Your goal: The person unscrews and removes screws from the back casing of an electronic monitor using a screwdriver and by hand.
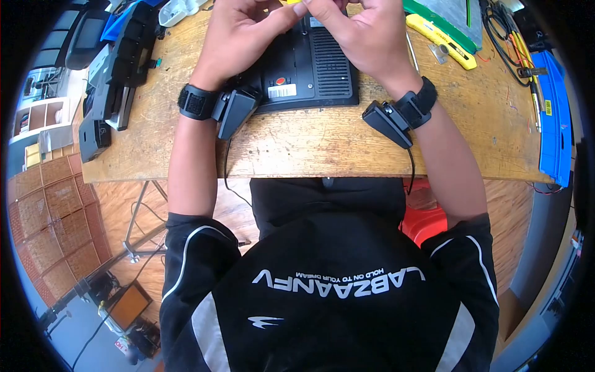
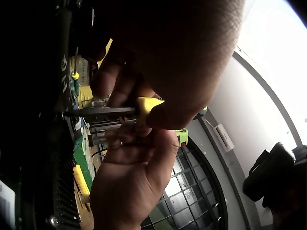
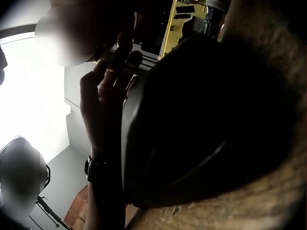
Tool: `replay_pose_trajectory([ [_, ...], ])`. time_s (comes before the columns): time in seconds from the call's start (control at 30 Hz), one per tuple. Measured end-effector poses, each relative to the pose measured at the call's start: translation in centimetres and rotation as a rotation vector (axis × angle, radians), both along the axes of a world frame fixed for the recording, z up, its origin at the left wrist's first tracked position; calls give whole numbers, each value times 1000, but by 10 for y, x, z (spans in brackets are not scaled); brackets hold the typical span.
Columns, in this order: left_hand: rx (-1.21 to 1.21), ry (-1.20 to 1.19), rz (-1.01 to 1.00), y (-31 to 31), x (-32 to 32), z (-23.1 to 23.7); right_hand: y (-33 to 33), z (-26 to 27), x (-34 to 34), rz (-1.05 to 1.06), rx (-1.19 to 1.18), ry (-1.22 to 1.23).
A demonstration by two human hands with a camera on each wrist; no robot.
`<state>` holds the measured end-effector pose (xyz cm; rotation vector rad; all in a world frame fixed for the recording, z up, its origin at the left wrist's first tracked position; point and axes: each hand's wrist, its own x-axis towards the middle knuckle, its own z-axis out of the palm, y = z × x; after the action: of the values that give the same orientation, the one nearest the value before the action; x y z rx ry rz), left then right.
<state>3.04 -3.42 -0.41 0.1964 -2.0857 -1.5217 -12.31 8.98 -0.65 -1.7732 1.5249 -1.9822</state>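
A black vented device (image 1: 334, 80) with a barcode label and a red sticker lies on the table before me. Over its far part both hands meet at a screwdriver with a yellow handle (image 2: 148, 106). Its dark shaft (image 2: 103, 111) runs toward the device, seen from the left wrist. My left hand (image 1: 238, 40) pinches the handle, its thumb lying along the yellow. From the other side my right hand (image 1: 372, 40) holds the handle too, thumb tip close to the left one and fingers curled. The head view's upper edge cuts off most fingertips.
On the wooden table (image 1: 297, 146), a yellow utility knife (image 1: 441, 40) lies right of the device, by a green-edged case (image 1: 462, 31). A blue tray (image 1: 555, 118) stands at the right edge, with cables (image 1: 501, 37) behind. Black parts (image 1: 124, 68) line the left side.
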Motion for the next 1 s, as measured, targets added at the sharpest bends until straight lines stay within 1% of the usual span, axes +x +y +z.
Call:
replay_pose_trajectory([
  [0.07,20,-12,-4,2,0,1,-2,-3,0,15,-52,-13],
  [0.2,73,-4,-27,3,0,0,0,-1,1,3,-22,1],
  [0.3,56,30,-36,3,-1,1,0,-1,2,14,-21,-27],
  [0.37,11,2,-20,2,0,0,1,1,2,-26,-19,26],
  [0.6,-17,-60,5,1,0,2,1,1,3,-25,-21,20],
  [0.67,-133,109,-1,-2,-5,-7,0,0,4,7,-22,-49],
  [0.7,-133,109,1,1,-2,-1,-1,0,5,8,-21,-49],
  [0.77,-135,-117,84,9,4,16,-1,0,5,-20,-25,-44],
  [0.8,-133,-117,84,8,3,13,-1,-1,4,-21,-23,-43],
  [0.87,-213,-46,79,3,1,7,-2,-2,2,-30,-50,13],
  [1.0,-222,-55,100,3,1,8,0,1,2,-55,-36,39],
])
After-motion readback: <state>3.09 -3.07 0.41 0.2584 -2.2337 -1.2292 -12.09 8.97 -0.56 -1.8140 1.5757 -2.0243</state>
